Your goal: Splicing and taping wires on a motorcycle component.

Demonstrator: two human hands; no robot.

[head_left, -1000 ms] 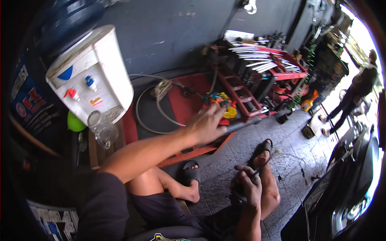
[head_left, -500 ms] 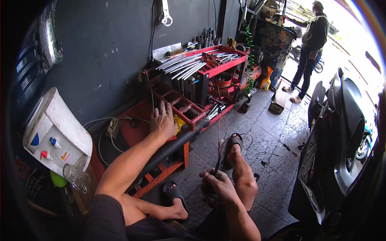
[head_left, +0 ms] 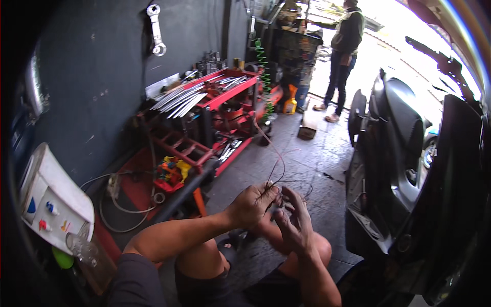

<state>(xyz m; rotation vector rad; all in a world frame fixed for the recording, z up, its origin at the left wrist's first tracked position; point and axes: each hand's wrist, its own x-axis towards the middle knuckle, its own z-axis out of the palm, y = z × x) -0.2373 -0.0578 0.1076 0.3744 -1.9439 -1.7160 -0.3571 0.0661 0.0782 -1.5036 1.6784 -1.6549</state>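
Observation:
In front of my knees, my left hand (head_left: 251, 205) pinches thin dark and reddish electrical wires (head_left: 280, 162) between thumb and fingers. The wires loop up and away toward the red tool cart (head_left: 232, 90). Close beside it, my right hand (head_left: 295, 222) has its fingers apart and slightly curled, with the palm turned toward the left hand. What lies between the two hands is small and dark, partly hidden by the fingers. On the low red bench to the left sits a small red tray (head_left: 164, 185) with yellow and orange pieces.
Metal rods and tools lie on the cart by the dark wall. A water dispenser (head_left: 56, 197) and glass mug (head_left: 82, 248) stand at left. A dark motorcycle (head_left: 399, 169) is at right. Beyond are a yellow spray bottle (head_left: 290, 101), a small box (head_left: 308, 124) and a standing person (head_left: 346, 51).
My left hand has left the bench and now holds the wires beside my right hand. The right hand has loosened its grip and risen slightly. The view has turned right.

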